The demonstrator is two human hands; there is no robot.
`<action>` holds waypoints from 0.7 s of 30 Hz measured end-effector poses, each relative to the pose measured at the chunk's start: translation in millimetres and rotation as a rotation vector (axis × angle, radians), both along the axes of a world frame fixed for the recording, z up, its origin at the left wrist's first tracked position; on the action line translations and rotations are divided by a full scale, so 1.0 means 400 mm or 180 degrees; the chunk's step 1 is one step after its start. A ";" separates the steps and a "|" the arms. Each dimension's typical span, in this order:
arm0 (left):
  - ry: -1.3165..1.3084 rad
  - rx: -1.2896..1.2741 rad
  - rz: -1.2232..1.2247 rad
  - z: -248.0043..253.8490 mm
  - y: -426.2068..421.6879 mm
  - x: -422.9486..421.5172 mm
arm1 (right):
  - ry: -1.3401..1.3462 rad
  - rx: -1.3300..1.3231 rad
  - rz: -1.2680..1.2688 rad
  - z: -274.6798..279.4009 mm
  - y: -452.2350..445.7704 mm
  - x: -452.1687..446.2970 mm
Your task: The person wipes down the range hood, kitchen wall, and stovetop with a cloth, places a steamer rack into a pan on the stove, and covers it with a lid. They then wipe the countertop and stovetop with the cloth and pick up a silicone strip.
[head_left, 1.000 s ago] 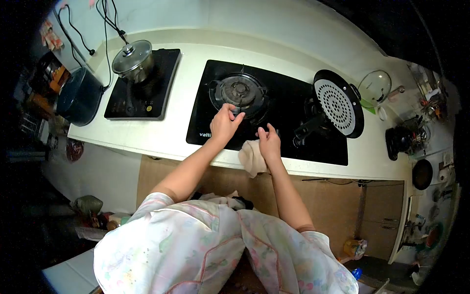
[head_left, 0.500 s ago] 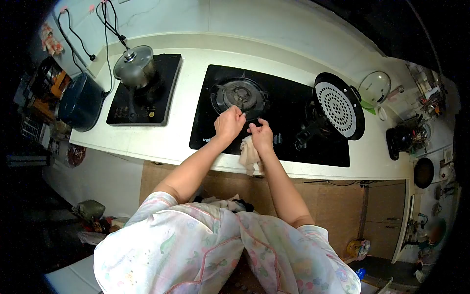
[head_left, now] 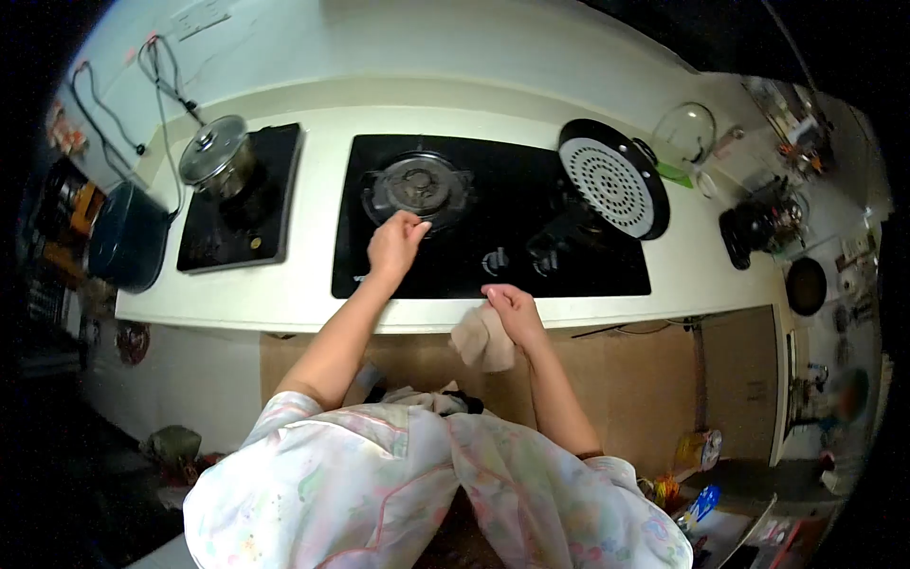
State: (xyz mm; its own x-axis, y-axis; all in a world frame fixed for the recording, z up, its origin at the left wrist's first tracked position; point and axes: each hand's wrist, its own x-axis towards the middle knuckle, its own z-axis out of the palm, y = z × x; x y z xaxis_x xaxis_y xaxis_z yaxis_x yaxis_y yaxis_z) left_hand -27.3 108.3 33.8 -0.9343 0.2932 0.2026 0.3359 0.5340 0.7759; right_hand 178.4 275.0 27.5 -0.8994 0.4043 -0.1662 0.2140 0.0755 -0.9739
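Observation:
My left hand (head_left: 396,248) is over the black gas stove (head_left: 502,204), just in front of the left burner (head_left: 418,184). Its thumb and fingers are pressed together in a pinch, and whatever may be between them is too small to make out. My right hand (head_left: 515,313) grips a beige cloth (head_left: 483,341) at the front edge of the counter, the cloth hanging down on its left side. Two control knobs (head_left: 495,261) show on the stove just beyond my right hand.
On the stove's right burner rests a dark pan with a perforated white steamer plate (head_left: 607,187). A lidded pot (head_left: 217,159) stands on an induction cooker (head_left: 245,204) to the left, beside a dark bin-like container (head_left: 129,237). A glass lid (head_left: 684,133) leans at the back right.
My hands have drawn apart. The right hand has come back from the stove to the counter edge with the cloth, while the left remains near the burner. The camera view has shifted.

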 end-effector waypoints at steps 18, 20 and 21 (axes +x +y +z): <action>-0.2319 -0.0580 -0.2479 0.466 0.362 0.122 | -0.0465 0.0445 -0.0997 0.022 0.222 0.491; -0.3407 0.0095 -0.2531 0.416 0.425 0.117 | -0.0424 0.0543 -0.1089 0.008 0.230 0.491; -0.3579 0.0083 -0.2406 0.413 0.451 0.114 | -0.0397 0.0604 -0.1171 -0.003 0.232 0.487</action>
